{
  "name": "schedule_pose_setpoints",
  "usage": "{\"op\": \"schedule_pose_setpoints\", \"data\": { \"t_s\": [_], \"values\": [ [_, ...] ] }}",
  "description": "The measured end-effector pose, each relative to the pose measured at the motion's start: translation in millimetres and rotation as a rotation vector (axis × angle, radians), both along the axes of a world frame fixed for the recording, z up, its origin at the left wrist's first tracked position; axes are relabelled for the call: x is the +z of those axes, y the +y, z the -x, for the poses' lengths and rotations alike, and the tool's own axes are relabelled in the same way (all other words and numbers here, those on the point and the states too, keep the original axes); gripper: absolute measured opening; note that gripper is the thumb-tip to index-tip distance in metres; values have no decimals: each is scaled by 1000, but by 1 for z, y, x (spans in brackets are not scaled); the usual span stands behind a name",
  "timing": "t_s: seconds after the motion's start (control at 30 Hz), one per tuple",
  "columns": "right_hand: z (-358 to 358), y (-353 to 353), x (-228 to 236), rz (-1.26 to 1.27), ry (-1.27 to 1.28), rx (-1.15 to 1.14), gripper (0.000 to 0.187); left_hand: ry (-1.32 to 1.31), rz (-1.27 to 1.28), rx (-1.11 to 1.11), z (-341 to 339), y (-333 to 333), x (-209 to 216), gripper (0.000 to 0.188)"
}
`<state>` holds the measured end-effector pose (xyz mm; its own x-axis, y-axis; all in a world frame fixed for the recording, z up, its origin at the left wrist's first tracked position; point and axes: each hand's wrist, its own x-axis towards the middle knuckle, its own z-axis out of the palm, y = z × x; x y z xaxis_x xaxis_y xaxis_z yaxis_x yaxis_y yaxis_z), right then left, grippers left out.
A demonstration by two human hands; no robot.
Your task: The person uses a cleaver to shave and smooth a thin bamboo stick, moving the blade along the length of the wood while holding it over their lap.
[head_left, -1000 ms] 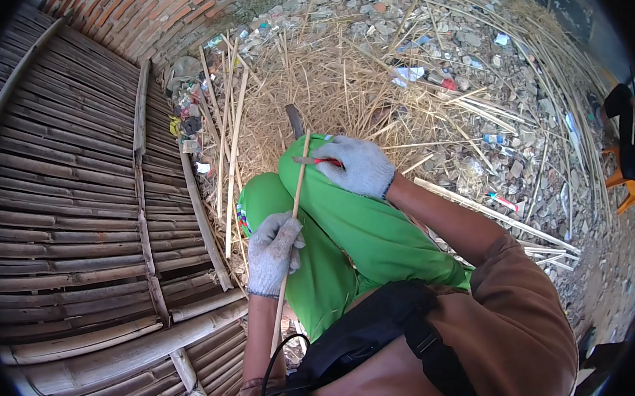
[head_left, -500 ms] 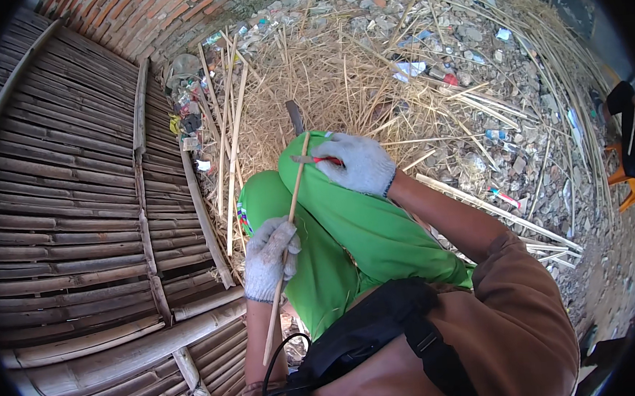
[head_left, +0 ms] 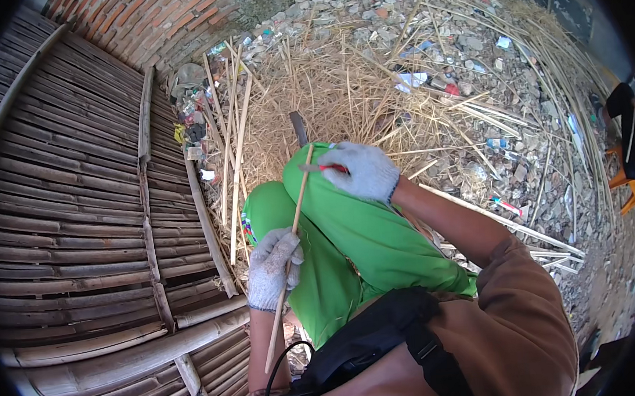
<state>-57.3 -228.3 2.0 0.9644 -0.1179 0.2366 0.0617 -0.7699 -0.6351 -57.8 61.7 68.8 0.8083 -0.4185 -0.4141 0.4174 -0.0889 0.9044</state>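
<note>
My left hand (head_left: 272, 266), in a pale knitted work glove, is closed around a thin bamboo stick (head_left: 301, 197). The stick runs from beside my left forearm, over my left thigh, up to my right knee. My right hand (head_left: 362, 171), gloved alike, is closed on a knife (head_left: 314, 168) with a red handle. Its short blade lies across the stick near the far end, above the green trousers (head_left: 353, 228) on my knee. Most of the handle is hidden in my right palm. A flat dark blade-like strip (head_left: 298, 128) sticks out beyond the knee.
A slatted bamboo platform (head_left: 77, 237) fills the left side. Straw-like shavings (head_left: 324, 87) and split bamboo strips (head_left: 238, 141) cover the rubble ahead. A brick wall (head_left: 158, 25) stands at the back left. At the far right is an orange chair (head_left: 629, 194), with someone partly visible beside it.
The knife and my right hand have moved slightly down and nearer along the stick. The whole view has shifted a little; both hands keep their hold.
</note>
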Motion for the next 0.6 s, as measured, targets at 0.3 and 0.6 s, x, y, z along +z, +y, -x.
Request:
{"op": "schedule_pose_setpoints", "data": {
  "t_s": [0.3, 0.6],
  "values": [
    [-25, -32, -14, -121, -138, -179, 30, -46, -73, -9, 5, 6, 3, 20],
    [-29, -42, -14, 32, -28, -122, 30, 26, 48, -36, -6, 2, -2, 26]
  ]
}}
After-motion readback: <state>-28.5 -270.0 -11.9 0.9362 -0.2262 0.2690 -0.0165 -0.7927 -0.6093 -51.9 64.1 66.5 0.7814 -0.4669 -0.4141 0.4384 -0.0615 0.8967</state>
